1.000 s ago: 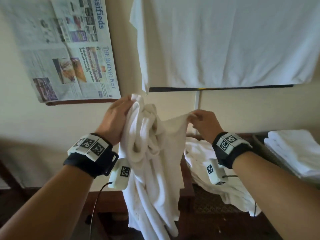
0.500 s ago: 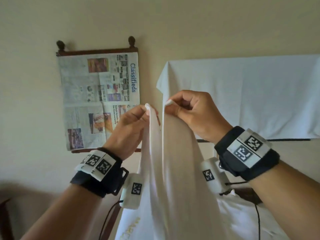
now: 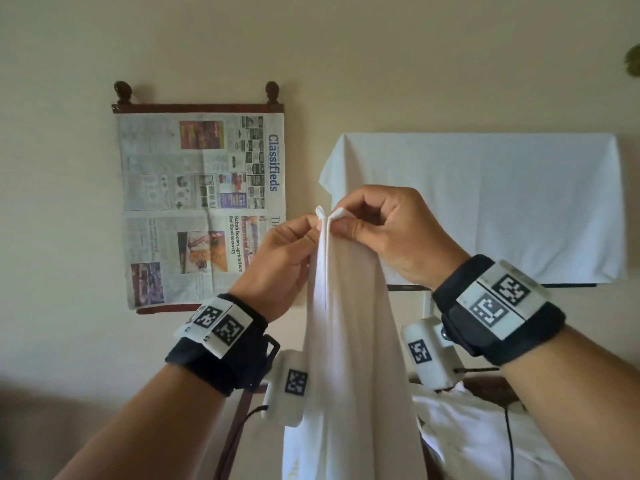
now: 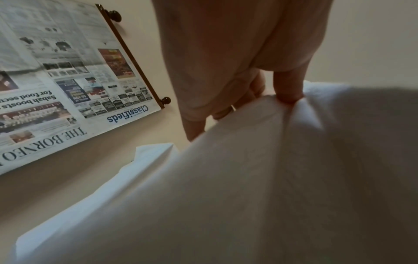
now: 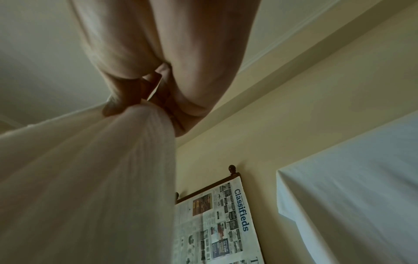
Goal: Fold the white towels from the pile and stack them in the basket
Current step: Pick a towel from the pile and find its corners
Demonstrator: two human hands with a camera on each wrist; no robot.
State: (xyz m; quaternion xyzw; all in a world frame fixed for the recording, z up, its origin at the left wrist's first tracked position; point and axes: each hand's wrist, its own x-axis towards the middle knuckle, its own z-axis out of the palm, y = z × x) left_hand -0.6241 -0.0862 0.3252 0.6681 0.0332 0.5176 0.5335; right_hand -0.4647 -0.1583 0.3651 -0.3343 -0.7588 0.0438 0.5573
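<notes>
In front of me is a cream wall [image 3: 381, 64]. A newspaper [image 3: 202, 209] hangs on it from a wooden rod, and to its right hangs a white sheet [image 3: 502, 202]. Below, more white cloth [image 3: 478, 441] lies at my right. I hold a towel [image 3: 349, 341] up between my hands; my left hand [image 3: 277, 265] and right hand [image 3: 391, 230] each pinch one top corner, close together, and the towel hangs down
</notes>
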